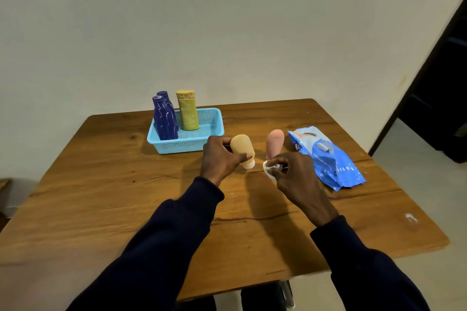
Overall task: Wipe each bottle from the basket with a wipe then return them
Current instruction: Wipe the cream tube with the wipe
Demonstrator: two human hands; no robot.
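Your left hand [222, 156] grips the orange bottle [241, 146], fingers and thumb curled round its body, with the white cap tilted down toward your right hand [295, 174]. Your right hand pinches a crumpled wipe [269, 168] near that cap, with a small gap between them. The pink bottle [275, 141] stands on the table [126, 209] just beyond your right fingers. The wipes pack [328, 159] lies flat just right of that hand. Beyond your left hand sits the basket [182, 148], holding 2 purple bottles [165, 121] and 1 yellow bottle [187, 111], all upright.
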